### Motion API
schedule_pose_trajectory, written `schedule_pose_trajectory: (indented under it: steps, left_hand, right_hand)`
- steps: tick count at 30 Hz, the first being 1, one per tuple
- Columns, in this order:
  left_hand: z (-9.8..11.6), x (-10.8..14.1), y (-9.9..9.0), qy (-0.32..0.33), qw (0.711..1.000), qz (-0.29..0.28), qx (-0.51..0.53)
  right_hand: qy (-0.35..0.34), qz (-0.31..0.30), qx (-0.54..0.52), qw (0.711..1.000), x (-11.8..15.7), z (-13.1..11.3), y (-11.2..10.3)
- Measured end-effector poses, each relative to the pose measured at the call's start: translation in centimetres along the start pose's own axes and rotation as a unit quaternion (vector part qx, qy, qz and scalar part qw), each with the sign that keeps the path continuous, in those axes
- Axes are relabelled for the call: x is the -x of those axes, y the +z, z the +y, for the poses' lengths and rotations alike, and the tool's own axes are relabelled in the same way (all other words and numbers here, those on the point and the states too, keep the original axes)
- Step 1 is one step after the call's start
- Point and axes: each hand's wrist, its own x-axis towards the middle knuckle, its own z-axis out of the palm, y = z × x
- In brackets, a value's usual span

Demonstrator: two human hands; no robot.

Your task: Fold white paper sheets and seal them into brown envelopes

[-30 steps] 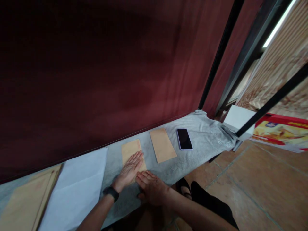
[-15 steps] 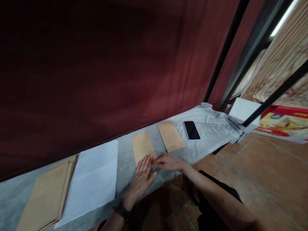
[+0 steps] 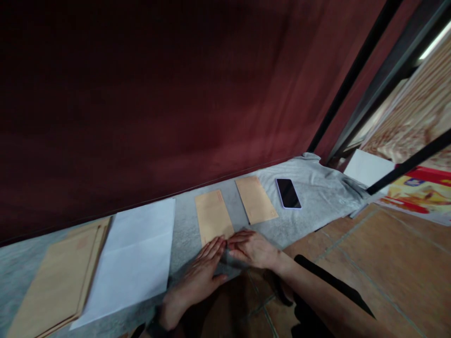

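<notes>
A small brown paper envelope (image 3: 213,213) lies flat on the grey cloth, its near end under my fingertips. My left hand (image 3: 200,274) rests palm down, fingers stretched over the envelope's near left corner and thumb apart. From the right, my right hand (image 3: 255,249) touches the near right corner with its fingers laid along the edge; the thumb sits lower, a little apart from them. The fingertips of both hands almost meet. Just to the right lies a second brown envelope (image 3: 257,199).
A phone (image 3: 288,193) in a pale purple case lies right of the envelopes. Left are white paper sheets (image 3: 136,258) and a stack of larger brown envelopes (image 3: 58,281). A dark red panel (image 3: 176,117) rises behind the cloth-covered surface (image 3: 320,188). A black pole (image 3: 352,80) stands at right.
My left hand has slid back toward me and slightly left along the envelope. The right hand's fingers have straightened out along the near edge. The view has shifted slightly.
</notes>
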Motion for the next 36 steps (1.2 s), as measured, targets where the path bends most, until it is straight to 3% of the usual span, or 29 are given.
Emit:
schedule_pose_trajectory:
  steps: [7, 11, 16, 19, 24, 30, 36]
  left_hand:
    - [-0.1, -1.6, 0.6, -0.049, 0.996, 0.075, 0.028]
    - [-0.8, -3.6, 0.9, -0.025, 0.998, 0.052, -0.027]
    - [-3.6, -6.8, -1.1, 0.018, 1.000, 0.001, -0.025]
    - [-5.7, -8.4, -2.1, 0.048, 0.999, -0.015, -0.018]
    - [-7.6, -11.0, -1.5, -0.014, 0.996, 0.040, -0.081]
    - [-7.9, -13.4, -1.0, -0.067, 0.988, 0.091, -0.101]
    - [-6.7, -12.1, -0.7, -0.040, 0.992, 0.080, -0.087]
  right_hand:
    - [-0.002, -0.001, 0.037, 0.999, 0.8, -0.2, 1.1]
    - [0.027, 0.007, 0.052, 0.998, 0.5, -0.3, 1.4]
    - [0.091, 0.023, 0.056, 0.994, -0.2, 0.1, 1.2]
    - [0.091, 0.027, 0.064, 0.993, -0.3, 0.5, 1.2]
    - [0.056, 0.025, 0.052, 0.997, -0.2, 0.6, 1.5]
    - [0.052, 0.035, 0.034, 0.997, -0.2, 0.7, 1.4]
    - [0.055, 0.024, 0.030, 0.998, -0.5, 0.7, 0.9]
